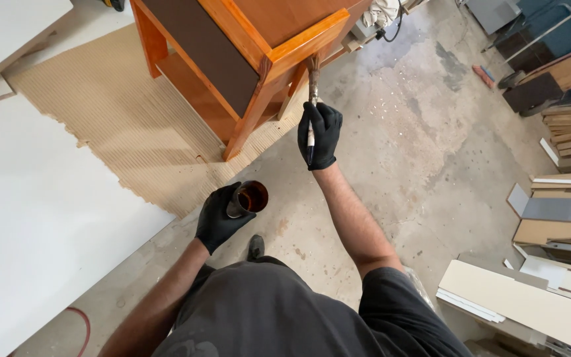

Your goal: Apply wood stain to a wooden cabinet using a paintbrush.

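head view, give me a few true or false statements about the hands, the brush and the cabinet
1. The right hand holds a paintbrush against the orange wooden cabinet. True.
2. The left hand is bare. False: it wears a black glove.
3. The left hand holds a small cup of dark brown liquid. True.
4. The cabinet stands on bare concrete. False: it stands on a sheet of corrugated cardboard.
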